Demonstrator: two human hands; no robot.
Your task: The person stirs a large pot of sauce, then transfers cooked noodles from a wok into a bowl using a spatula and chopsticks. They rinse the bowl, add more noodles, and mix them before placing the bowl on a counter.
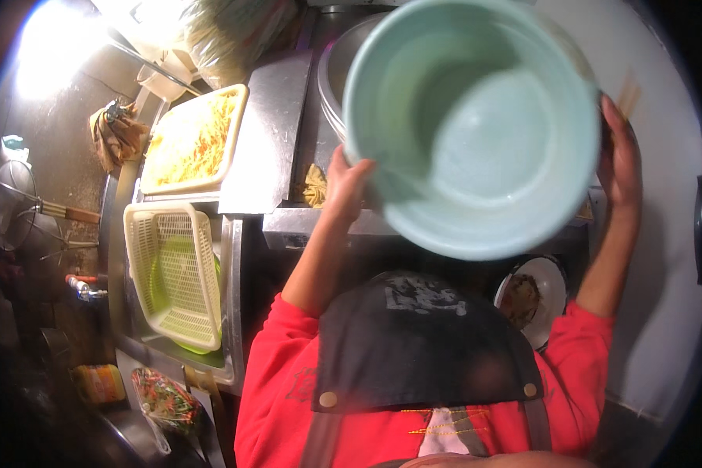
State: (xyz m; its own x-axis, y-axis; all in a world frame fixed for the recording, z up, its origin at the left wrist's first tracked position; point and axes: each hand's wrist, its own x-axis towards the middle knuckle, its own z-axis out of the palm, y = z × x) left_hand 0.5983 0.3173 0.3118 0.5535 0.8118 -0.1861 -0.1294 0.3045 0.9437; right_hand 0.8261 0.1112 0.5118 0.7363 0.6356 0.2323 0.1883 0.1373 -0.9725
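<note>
A large light-green plastic basin (497,134) is held up, its open side towards the camera, with nothing seen inside except shadow and a wet-looking shine. My left hand (351,181) grips its rim at the lower left, thumb on the rim. On the far right side my right hand (620,152) holds the basin's outer wall, its fingers partly hidden behind it. Beneath the basin, large round metal bowls (330,88) sit on the steel counter, mostly covered from view. A crumpled yellowish cloth (315,186) lies beside my left hand.
To the left, a cream tray (241,126) holds shredded yellow-orange food. A white plastic basket (202,275) rests over a green one in the sink (234,345). Below right stands a white enamel-like bowl (553,304) with brown contents. Wire strainers (35,205) hang on the left wall.
</note>
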